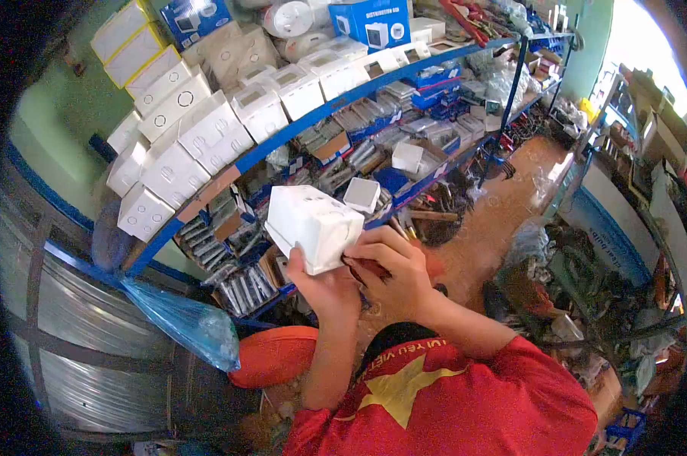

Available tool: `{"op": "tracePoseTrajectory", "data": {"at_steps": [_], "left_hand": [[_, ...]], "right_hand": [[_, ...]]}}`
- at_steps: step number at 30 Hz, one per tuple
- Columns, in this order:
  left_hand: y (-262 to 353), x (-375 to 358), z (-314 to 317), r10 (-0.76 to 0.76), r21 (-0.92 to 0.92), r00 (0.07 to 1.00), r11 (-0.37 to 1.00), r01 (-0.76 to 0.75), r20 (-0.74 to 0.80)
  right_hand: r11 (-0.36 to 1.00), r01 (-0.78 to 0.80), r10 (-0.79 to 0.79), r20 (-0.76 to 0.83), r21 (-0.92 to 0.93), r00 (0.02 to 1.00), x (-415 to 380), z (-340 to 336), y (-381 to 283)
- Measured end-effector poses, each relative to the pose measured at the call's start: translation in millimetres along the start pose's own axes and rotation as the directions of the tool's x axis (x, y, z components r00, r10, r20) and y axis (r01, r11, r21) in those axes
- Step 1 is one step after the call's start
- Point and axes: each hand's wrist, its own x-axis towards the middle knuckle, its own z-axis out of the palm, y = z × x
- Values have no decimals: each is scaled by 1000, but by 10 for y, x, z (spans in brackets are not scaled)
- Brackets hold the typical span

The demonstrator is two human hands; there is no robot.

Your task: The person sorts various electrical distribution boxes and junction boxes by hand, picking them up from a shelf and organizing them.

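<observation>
A white electrical box [309,224], with round marks on its upper side, is held tilted in front of my chest. My left hand [324,289] grips it from below, its thumb against the near lower side. At the box's right end is my right hand [396,270], with bent fingers pressed to the edge near the corner. Something dark shows by those fingertips, too small to make out. Just behind the held box, a smaller white square box [361,195] sits on the shelf.
A blue-edged shelf rack [313,106] curves across the front, with white boxes [206,125] stacked on top and small packaged parts below. A blue plastic bag [187,319] hangs at left beside a red basin [275,356]. Piled goods [586,266] stand right of the brown floor aisle [503,201].
</observation>
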Motion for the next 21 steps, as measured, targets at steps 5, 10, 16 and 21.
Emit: {"op": "tracePoseTrajectory", "data": {"at_steps": [5, 10, 16, 21], "left_hand": [[18, -81, 10, -36, 53, 993, 998, 42, -113], [40, 41, -80, -21, 50, 999, 998, 23, -27], [23, 36, -28, -216, -106, 976, 970, 218, 24], [-54, 13, 9, -241, -118, 968, 966, 231, -75]], "right_hand": [[988, -151, 150, -38, -13, 988, 86, -33, 127], [946, -262, 238, 138, 194, 961, -121, -8, 146], [802, -497, 527, 0, 331, 850, -142, -190, 306], [949, -216, 244, -98, 228, 965, -65, -217, 336]]}}
